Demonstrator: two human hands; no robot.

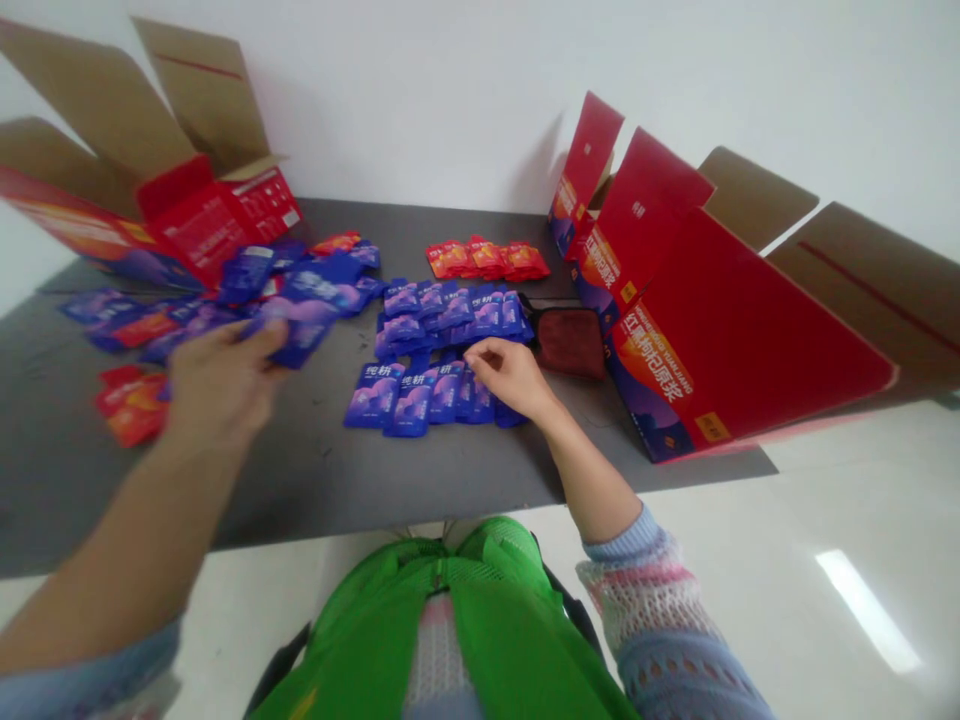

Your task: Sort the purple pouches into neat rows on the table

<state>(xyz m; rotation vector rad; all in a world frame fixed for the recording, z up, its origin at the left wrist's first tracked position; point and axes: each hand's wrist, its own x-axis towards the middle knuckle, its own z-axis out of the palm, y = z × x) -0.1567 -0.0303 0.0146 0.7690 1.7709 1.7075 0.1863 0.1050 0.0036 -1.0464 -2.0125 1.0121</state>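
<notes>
My left hand (225,375), smeared by motion, is closed on a blue-purple sachet (304,325) above the left part of the table. Below and behind it lies a loose heap of blue-purple sachets (101,308) with some red ones (129,405) mixed in. My right hand (510,372) is at the centre, its thumb and fingers curled together over the top of a front row of overlapping purple sachets (411,400). Whether it pinches one of them cannot be made out. Just behind that row, more purple sachets (450,308) lie in overlapping rows.
A row of red sachets (487,260) lies toward the wall. Beside the purple rows sits a dark brown pouch (571,342). Red cartons with raised flaps stand at the right (720,330) and left (202,225). The grey table (315,480) ends near my green apron (375,640).
</notes>
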